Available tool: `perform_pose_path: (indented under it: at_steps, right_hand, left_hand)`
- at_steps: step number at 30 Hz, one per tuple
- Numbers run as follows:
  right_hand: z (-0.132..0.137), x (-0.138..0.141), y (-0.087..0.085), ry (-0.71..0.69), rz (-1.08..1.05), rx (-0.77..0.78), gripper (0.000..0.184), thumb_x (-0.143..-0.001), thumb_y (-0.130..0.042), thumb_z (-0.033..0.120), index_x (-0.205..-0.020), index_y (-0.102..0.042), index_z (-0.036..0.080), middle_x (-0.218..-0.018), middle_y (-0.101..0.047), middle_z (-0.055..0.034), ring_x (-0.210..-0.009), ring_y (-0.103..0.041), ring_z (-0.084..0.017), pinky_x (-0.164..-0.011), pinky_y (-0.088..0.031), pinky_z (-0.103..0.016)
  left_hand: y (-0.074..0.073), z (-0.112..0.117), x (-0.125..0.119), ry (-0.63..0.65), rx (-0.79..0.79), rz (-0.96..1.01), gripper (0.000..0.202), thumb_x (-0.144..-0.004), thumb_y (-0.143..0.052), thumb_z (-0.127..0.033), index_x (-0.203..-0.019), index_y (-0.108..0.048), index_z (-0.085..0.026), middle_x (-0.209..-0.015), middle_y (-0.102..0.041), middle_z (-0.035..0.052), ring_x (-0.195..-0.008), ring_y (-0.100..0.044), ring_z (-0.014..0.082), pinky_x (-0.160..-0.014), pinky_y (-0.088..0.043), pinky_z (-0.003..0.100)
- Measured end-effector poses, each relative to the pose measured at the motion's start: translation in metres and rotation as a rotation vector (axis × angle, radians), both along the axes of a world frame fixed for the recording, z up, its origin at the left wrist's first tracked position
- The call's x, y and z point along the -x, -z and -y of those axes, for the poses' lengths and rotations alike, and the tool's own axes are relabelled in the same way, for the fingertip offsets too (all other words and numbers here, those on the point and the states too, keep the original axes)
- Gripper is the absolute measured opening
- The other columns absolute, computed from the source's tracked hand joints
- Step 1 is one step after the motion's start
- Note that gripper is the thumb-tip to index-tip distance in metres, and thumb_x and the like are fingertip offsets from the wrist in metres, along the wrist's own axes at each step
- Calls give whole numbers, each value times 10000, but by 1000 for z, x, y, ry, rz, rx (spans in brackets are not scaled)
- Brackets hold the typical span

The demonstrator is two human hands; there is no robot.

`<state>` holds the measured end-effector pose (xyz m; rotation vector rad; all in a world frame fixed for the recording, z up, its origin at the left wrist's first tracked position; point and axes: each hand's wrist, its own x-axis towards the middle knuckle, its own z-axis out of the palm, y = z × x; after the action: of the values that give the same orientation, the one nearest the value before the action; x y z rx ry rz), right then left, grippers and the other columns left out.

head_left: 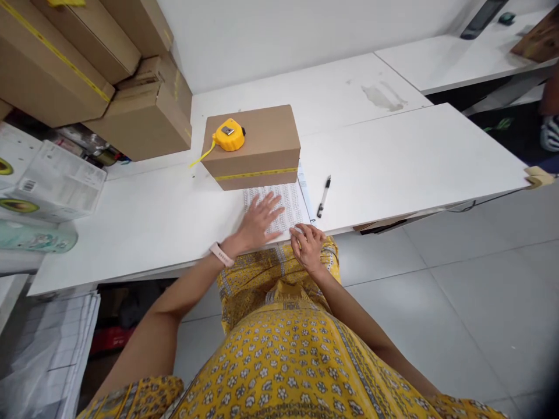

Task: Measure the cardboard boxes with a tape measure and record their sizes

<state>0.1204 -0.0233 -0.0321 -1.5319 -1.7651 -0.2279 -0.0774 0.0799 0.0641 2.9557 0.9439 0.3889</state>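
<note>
Sheet (292,205) under flat, spread left hand (257,224); right hand (308,245) pinching its near edge.

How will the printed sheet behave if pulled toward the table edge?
Likely floppy: the printed sheet looks thin and lies flat. It may slide easily on the smooth white table, though the left hand pressing on it should pin it.

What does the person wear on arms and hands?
Both arms are bare: no sleeves in view, no gloves. The left hand has a pale pink wristband, like a watch strap. The right hand shows no band. The dress is yellow with a small flower print.
</note>
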Motion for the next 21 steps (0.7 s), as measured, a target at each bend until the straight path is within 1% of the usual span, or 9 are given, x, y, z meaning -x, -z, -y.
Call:
perform_pose_path:
  at_steps: [2,4,6,9,12,14,16,19,21]
  right_hand:
    - [1,-8,-5,-27,-12,46,138,-951,-620,241,-1017,-740,260,-1105,-760,-55,-1070,-618,-235,-937,-333,-405]
    - [-4,-21,-15,-42,-82,104,152,-975,-562,254,-955,-711,238,-1047,-751,-71,-1009,-620,-227,-913,-366,-397]
    - [-20,-40,-31,46,-196,158,216,-1005,-467,274,-938,-663,213,-983,-723,-95,-944,-607,-227,-878,-405,-387]
    - [-60,-71,-56,326,-250,320,313,-1015,-448,398,-1178,-592,174,-1026,-681,-129,-986,-600,-264,-869,-433,-403]
    - [-102,-91,-69,353,-119,559,461,-976,-531,421,-1344,-519,144,-1128,-681,-178,-1003,-617,-292,-848,-448,-417]
    - [-121,-100,-69,299,-83,636,424,-961,-540,341,-1336,-551,143,-1137,-693,-192,-966,-631,-285,-837,-459,-421]
    - [-127,-109,-66,195,-207,615,335,-943,-547,305,-1224,-638,147,-996,-716,-163,-884,-641,-263,-810,-479,-420]
    - [-110,-124,-70,-78,-685,550,272,-914,-579,367,-1057,-702,172,-766,-687,-79,-745,-649,-218,-745,-529,-413]
    - [-87,-129,-79,-276,-994,550,311,-902,-593,422,-1086,-702,196,-816,-719,-66,-772,-690,-208,-769,-565,-425]
  left_hand:
    - [23,32,-2,-44,105,-109,880,-946,-529,-691,-1606,-320,-148,-1683,-306,182,-1596,-155,377,-1269,-116,645]
    - [35,50,-3,-114,169,-167,999,-919,-517,-749,-1643,-220,-129,-1710,-218,186,-1599,-98,404,-1256,-78,678]
    - [36,57,-7,-161,205,-186,1010,-923,-501,-755,-1656,-182,-138,-1723,-168,173,-1601,-67,408,-1252,-41,687]
    - [29,59,-14,-206,233,-185,979,-937,-511,-723,-1660,-176,-155,-1727,-160,161,-1602,-59,407,-1251,-12,686]
    - [25,62,-21,-259,247,-174,975,-933,-563,-672,-1659,-177,-148,-1727,-168,165,-1603,-50,405,-1252,7,686]
    - [27,65,-24,-276,248,-151,979,-920,-605,-642,-1657,-191,-148,-1723,-184,168,-1601,-59,415,-1249,6,697]
    - [30,67,-24,-274,231,-108,982,-898,-654,-614,-1651,-218,-159,-1716,-210,171,-1594,-84,433,-1243,-7,716]
    - [37,67,-21,-249,189,-37,989,-866,-719,-555,-1643,-246,-165,-1706,-239,181,-1583,-127,453,-1236,-33,734]
    - [40,66,-20,-239,172,2,987,-856,-743,-514,-1641,-254,-170,-1699,-259,185,-1578,-150,458,-1232,-42,744]
